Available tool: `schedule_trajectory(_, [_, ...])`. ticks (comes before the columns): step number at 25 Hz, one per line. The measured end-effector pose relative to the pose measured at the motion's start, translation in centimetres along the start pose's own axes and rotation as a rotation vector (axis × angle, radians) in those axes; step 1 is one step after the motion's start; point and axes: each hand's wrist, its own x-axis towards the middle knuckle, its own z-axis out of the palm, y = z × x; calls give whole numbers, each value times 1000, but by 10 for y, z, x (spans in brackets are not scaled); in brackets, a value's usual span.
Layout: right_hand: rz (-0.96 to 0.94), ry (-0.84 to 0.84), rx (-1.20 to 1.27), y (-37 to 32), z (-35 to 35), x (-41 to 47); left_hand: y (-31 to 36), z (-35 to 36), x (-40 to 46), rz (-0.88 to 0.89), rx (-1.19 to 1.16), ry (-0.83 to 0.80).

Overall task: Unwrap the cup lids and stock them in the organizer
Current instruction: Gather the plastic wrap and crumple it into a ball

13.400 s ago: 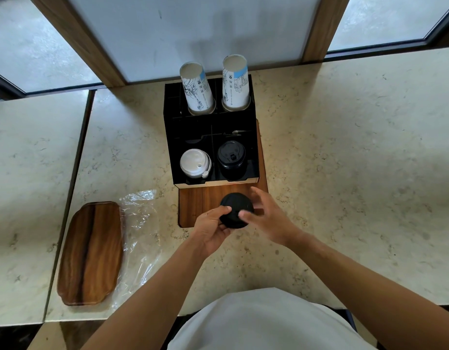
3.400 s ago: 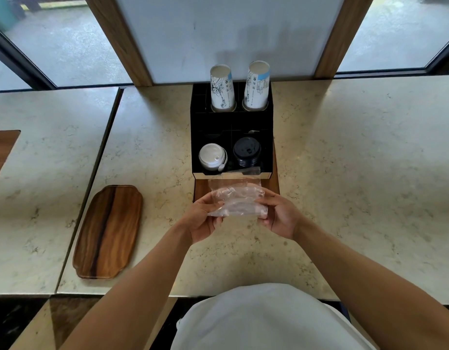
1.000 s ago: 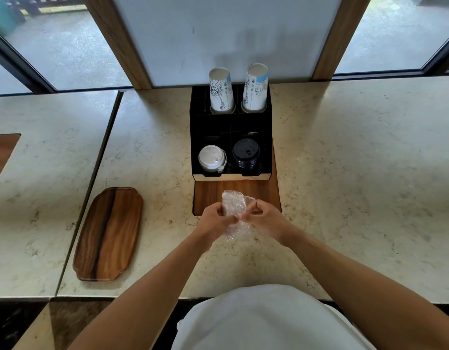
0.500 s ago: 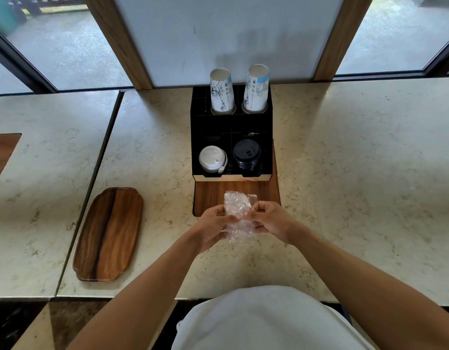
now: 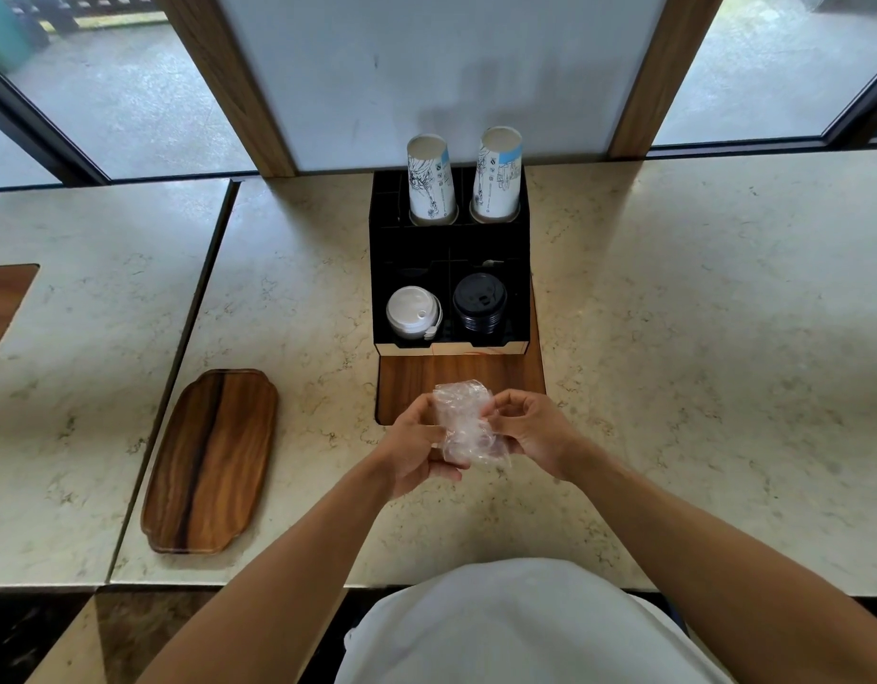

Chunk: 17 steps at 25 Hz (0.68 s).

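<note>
A crumpled clear plastic wrapper is bunched between my two hands just in front of the organizer. My left hand grips its left side and my right hand pinches its right side. The black organizer stands on a wooden base. A stack of white lids fills its front left compartment and a stack of black lids fills the front right one. Two stacks of paper cups stand upside down in the back holes.
A wooden tray lies on the marble counter to the left. Another wooden surface shows at the far left edge. Windows and a wall panel rise behind the organizer. The counter's front edge is close to my body.
Earlier my hands held a black lid; it now sits in the organizer. The wrapper was spread between my hands and has been squeezed into a tighter bunch over the last second.
</note>
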Motion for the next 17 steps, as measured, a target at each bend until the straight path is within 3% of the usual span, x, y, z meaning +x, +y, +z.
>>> schedule_trajectory(11, [107, -23, 311, -5, 3, -5, 1, 2, -8, -187, -484, -17])
schedule_trajectory(17, [150, -4, 359, -6, -1, -8, 1, 2, -8, -183, -435, 55])
